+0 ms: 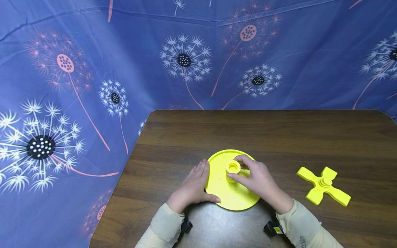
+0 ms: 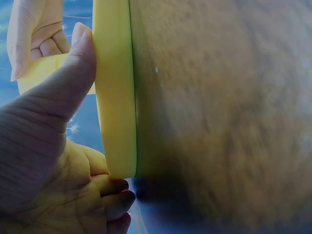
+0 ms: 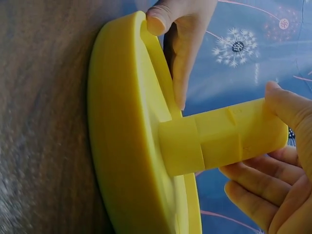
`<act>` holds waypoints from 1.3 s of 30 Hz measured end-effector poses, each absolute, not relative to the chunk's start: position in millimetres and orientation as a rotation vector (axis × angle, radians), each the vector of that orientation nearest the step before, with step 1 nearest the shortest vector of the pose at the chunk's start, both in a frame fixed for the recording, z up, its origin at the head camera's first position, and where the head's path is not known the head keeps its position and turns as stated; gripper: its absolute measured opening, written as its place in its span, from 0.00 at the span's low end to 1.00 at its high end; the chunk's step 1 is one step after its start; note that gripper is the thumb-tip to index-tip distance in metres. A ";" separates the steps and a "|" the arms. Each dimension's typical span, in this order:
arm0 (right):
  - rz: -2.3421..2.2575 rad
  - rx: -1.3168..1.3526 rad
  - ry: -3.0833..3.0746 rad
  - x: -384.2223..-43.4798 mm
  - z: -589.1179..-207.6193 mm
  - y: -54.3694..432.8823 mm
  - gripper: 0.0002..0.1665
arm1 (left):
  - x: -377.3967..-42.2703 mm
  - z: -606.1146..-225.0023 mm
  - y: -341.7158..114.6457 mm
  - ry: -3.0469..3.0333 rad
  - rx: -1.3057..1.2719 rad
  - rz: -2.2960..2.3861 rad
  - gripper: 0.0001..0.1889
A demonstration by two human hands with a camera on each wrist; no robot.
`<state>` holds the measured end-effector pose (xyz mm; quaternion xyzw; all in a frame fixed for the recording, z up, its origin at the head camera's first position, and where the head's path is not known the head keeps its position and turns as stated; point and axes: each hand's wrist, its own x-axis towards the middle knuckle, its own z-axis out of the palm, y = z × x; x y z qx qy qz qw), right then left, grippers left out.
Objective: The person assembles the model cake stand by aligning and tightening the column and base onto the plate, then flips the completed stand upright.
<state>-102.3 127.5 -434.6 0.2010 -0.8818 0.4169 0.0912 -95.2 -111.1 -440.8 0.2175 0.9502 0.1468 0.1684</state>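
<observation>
A round yellow plastic base (image 1: 220,193) with a raised rim lies flat on the wooden table. My left hand (image 1: 195,184) holds its left side, thumb over the front rim and fingers along the edge. From the middle of the base stands an upright yellow post (image 3: 224,134) with a round hole in its top. My right hand (image 1: 258,179) grips this post near its upper end between thumb and fingers. In the right wrist view a seam line crosses the post above the base. The left wrist view shows the thumb (image 2: 80,66) against the base's rim.
To the right lies a yellow cross-shaped piece (image 1: 317,187) with four arms and a stepped round stub at its centre, facing up. The brown wooden table (image 1: 186,131) ends at the back before a blue dandelion-print cloth (image 1: 217,69).
</observation>
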 end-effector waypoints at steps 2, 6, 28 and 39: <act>1.221 0.570 -2.617 -101.4 -434.8 126.1 0.28 | -95.3 -440.6 -111.2 2.699 0.615 0.422 0.67; 1.194 0.548 -2.619 -100.3 -435.1 125.0 0.28 | -95.6 -441.1 -111.3 2.696 0.611 0.429 0.67; 1.447 0.922 -2.635 -109.3 -430.9 136.3 0.27 | -96.4 -442.3 -112.0 2.687 0.597 0.433 0.67; 1.424 0.888 -2.688 -108.5 -428.4 137.2 0.26 | -96.2 -442.7 -112.0 2.699 0.614 0.427 0.68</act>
